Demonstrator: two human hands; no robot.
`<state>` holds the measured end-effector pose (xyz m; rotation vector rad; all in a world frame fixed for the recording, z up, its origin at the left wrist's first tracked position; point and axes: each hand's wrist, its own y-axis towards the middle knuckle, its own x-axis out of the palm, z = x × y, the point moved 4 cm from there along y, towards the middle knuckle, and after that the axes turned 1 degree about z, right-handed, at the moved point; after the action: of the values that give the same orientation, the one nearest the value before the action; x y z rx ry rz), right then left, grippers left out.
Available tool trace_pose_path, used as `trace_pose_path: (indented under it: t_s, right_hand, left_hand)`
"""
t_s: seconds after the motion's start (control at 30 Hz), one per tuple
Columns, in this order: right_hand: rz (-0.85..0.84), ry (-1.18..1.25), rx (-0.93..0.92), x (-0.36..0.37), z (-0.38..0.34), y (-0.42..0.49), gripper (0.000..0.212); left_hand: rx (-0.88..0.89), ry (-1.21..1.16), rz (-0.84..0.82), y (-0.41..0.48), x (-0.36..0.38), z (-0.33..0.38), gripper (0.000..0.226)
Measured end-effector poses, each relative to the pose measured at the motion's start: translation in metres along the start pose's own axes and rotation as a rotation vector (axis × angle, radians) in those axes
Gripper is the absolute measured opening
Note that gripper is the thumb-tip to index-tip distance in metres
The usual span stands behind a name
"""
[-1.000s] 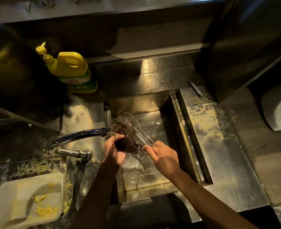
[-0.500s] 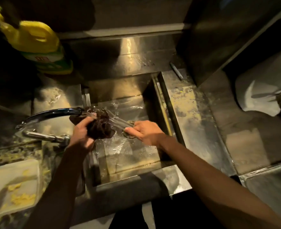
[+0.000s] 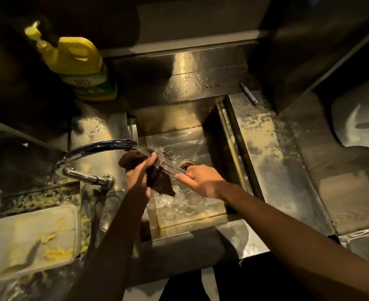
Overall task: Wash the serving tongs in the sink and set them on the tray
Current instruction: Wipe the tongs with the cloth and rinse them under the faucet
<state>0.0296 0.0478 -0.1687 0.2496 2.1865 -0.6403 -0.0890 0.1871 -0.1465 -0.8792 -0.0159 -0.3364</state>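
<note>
**Tongs under the tap, mid-scrub**

The steel sink point(image 3: 175, 114) fills the middle of the bench. Water runs from the curved tap point(image 3: 96, 147) and splashes across the sink floor. A yellow detergent bottle point(image 3: 79, 66) stands behind it on the left, and a shallow white container point(image 3: 5, 231) holding yellow scraps sits at the near left.

Over the basin, the left hand point(image 3: 139, 175) is curled round a dark cloth point(image 3: 157, 183) bunched about the far end of the tongs point(image 3: 172, 169). The right hand point(image 3: 203, 181) pinches their handle end, just beside the drain point(image 3: 186, 163).

To do this well, I'd draw the cloth along both arms, inner faces too, turning the tongs in the stream. The grip should be firm, since wet plastic likely slips.

The tips are buried in the cloth, and the clear plastic nearly vanishes against the water. I cannot tell whether there is soap on the cloth. A pale shape point(image 3: 357, 122) cut off at the right edge may be the tray, but I cannot say.
</note>
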Motion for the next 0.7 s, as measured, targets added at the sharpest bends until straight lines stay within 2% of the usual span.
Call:
trace_pose_path:
  t_s: [0.1, 0.17, 0.27, 0.4, 0.47, 0.53, 0.63, 0.7]
  right_hand:
    - [-0.030, -0.186, -0.078, -0.013, 0.015, 0.002, 0.084]
    - [-0.008, -0.247, -0.086, -0.025, 0.023, 0.000, 0.083]
    - [0.021, -0.247, -0.012, -0.032, 0.041, -0.012, 0.067]
    - [0.183, 0.075, 0.177, -0.027, 0.048, -0.020, 0.041]
    - [0.156, 0.161, 0.221, -0.020, 0.038, -0.017, 0.037]
    - [0.120, 0.092, 0.240, -0.012, 0.032, -0.018, 0.039]
    - [0.321, 0.002, 0.192, -0.023, 0.025, -0.034, 0.036]
    - [0.381, 0.012, 0.196, -0.033, 0.024, -0.047, 0.035]
  left_hand:
    - [-0.015, 0.016, 0.069, -0.002, -0.010, 0.007, 0.046]
    - [0.049, 0.007, 0.164, -0.008, -0.013, 0.011, 0.054]
    - [0.171, 0.064, 0.266, -0.017, -0.017, 0.011, 0.058]
    - [0.192, 0.142, 0.152, -0.028, -0.008, -0.002, 0.053]
    - [0.172, 0.184, 0.101, -0.033, 0.002, -0.010, 0.050]
    - [0.190, 0.281, 0.072, -0.041, 0.011, -0.016, 0.039]
    - [0.286, 0.421, -0.057, -0.055, 0.028, -0.021, 0.023]
    - [0.330, 0.530, -0.090, -0.062, 0.038, -0.021, 0.027]
